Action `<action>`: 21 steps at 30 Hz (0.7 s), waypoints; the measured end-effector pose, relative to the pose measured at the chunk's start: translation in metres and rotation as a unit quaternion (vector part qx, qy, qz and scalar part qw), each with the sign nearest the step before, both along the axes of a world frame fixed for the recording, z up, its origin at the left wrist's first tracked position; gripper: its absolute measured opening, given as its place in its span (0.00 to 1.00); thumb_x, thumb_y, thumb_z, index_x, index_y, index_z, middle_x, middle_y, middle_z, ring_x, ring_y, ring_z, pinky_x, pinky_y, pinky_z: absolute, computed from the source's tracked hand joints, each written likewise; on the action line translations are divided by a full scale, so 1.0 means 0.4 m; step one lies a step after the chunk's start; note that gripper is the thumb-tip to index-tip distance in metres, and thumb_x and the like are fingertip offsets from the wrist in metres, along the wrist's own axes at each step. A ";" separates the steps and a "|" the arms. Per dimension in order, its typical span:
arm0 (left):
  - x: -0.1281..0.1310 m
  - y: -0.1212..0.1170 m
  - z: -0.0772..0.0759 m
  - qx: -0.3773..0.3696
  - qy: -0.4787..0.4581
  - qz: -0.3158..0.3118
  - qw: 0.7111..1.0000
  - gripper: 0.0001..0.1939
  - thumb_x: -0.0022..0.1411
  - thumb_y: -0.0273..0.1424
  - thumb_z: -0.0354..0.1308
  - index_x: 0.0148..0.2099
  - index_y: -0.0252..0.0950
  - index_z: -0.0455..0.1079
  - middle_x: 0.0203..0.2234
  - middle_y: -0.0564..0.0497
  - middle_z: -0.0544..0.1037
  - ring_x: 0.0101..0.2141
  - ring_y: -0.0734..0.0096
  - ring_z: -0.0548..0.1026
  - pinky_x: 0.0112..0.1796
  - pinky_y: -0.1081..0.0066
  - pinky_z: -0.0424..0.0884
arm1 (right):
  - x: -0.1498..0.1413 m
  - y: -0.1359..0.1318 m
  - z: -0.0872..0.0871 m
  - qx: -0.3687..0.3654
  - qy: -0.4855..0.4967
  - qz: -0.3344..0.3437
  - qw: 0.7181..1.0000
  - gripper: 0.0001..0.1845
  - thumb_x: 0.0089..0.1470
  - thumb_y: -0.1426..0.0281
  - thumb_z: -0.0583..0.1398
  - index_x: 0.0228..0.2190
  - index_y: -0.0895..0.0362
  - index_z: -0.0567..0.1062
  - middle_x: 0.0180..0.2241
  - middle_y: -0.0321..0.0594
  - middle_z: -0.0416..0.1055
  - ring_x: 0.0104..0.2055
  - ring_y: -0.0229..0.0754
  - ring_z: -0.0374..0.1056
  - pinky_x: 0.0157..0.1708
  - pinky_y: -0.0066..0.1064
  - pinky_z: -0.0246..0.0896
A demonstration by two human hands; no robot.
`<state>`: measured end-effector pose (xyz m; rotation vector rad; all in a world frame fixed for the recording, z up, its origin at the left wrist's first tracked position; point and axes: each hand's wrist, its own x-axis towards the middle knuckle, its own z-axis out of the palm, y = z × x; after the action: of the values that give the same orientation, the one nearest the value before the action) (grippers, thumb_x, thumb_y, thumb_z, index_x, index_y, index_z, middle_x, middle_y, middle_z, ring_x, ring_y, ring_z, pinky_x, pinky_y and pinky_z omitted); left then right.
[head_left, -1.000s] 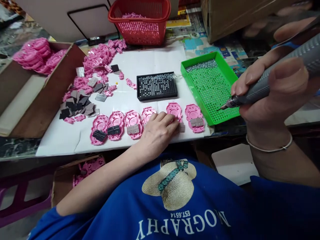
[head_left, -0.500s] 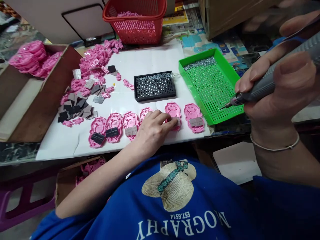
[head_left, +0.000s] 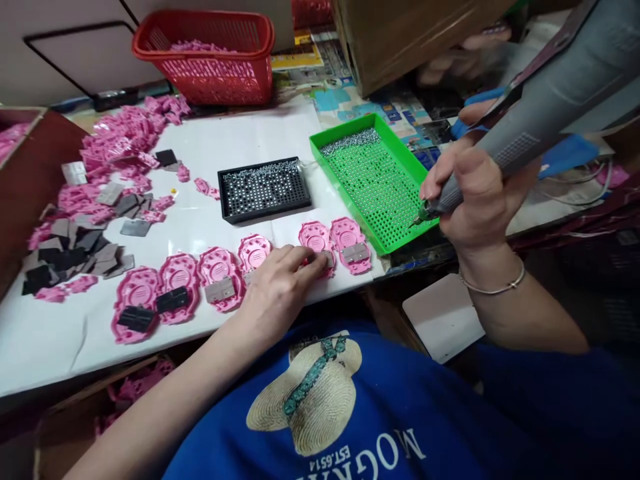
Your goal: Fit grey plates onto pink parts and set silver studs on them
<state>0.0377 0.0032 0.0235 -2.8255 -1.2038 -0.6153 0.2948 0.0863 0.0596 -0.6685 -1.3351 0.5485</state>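
My left hand (head_left: pixel 277 283) reaches over a row of pink plastic casings, its fingertips pressed on a grey plate (head_left: pixel 328 261) at the lower part of one casing (head_left: pixel 315 235). The thumb's grip is partly hidden. Beside it, the rightmost casing (head_left: pixel 346 231) carries another grey plate (head_left: pixel 355 253). My right hand (head_left: pixel 475 193) is wrapped round a grey electric screwdriver (head_left: pixel 540 100), tilted down. Its bit points into the right part of a green tray (head_left: pixel 376 244) of small screws; whether it touches a screw, I cannot tell. Further left lie casings with black plates (head_left: pixel 173 299).
A black screw tray (head_left: pixel 265 215) sits mid-table. Pink parts (head_left: pixel 125 137) and dark plates (head_left: pixel 75 250) are heaped at left. A red basket (head_left: pixel 210 73) and a cardboard box (head_left: pixel 400 40) stand behind. Another person's hand (head_left: pixel 465 57) shows at back right.
The view has shifted, so the table's things appear further left. The casing under my left hand has slid right, close against the rightmost one. The screwdriver bit stays over the green tray.
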 end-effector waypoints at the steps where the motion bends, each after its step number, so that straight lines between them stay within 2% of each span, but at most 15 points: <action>1: 0.002 0.000 0.001 -0.003 0.001 0.000 1.000 0.13 0.70 0.24 0.49 0.50 0.32 0.73 0.38 0.44 0.77 0.35 0.64 0.74 0.36 0.66 0.71 | 0.003 0.000 -0.005 -0.007 0.004 0.002 1.000 0.16 0.48 0.57 0.68 0.40 0.46 0.77 0.19 0.27 0.65 0.14 0.32 0.59 0.12 0.28 0.53; 8: 0.003 -0.002 -0.003 0.003 -0.006 0.010 1.000 0.12 0.70 0.24 0.50 0.49 0.33 0.73 0.38 0.44 0.77 0.35 0.65 0.73 0.35 0.66 0.70 | 0.005 0.008 -0.034 0.030 0.015 0.020 0.999 0.16 0.49 0.58 0.67 0.41 0.47 0.76 0.18 0.25 0.65 0.13 0.32 0.57 0.12 0.28 0.54; 12: 0.004 -0.001 -0.001 0.001 -0.006 0.009 1.000 0.12 0.70 0.24 0.50 0.49 0.34 0.73 0.38 0.45 0.77 0.35 0.65 0.73 0.36 0.67 0.70 | 0.004 0.003 -0.038 0.006 0.000 -0.002 1.000 0.15 0.49 0.56 0.67 0.40 0.44 0.76 0.19 0.26 0.64 0.15 0.34 0.60 0.14 0.30 0.58; 18: 0.007 -0.002 -0.003 0.000 -0.009 0.014 1.000 0.11 0.68 0.23 0.52 0.49 0.33 0.73 0.37 0.45 0.77 0.35 0.65 0.73 0.35 0.67 0.69 | 0.002 0.001 -0.037 -0.006 0.040 0.035 0.999 0.12 0.48 0.60 0.68 0.37 0.46 0.79 0.19 0.28 0.66 0.14 0.33 0.59 0.12 0.28 0.54; 21: 0.005 -0.005 -0.009 0.003 -0.010 0.016 1.000 0.11 0.68 0.24 0.53 0.49 0.33 0.73 0.37 0.45 0.77 0.35 0.65 0.72 0.36 0.67 0.68 | -0.004 0.004 -0.036 0.018 0.042 0.025 0.999 0.13 0.47 0.62 0.69 0.38 0.45 0.80 0.19 0.28 0.66 0.14 0.32 0.59 0.11 0.27 0.52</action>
<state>0.0399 0.0014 0.0200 -2.7957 -1.2460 -0.6454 0.2933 0.0879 0.0451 -0.5781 -1.2832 0.5858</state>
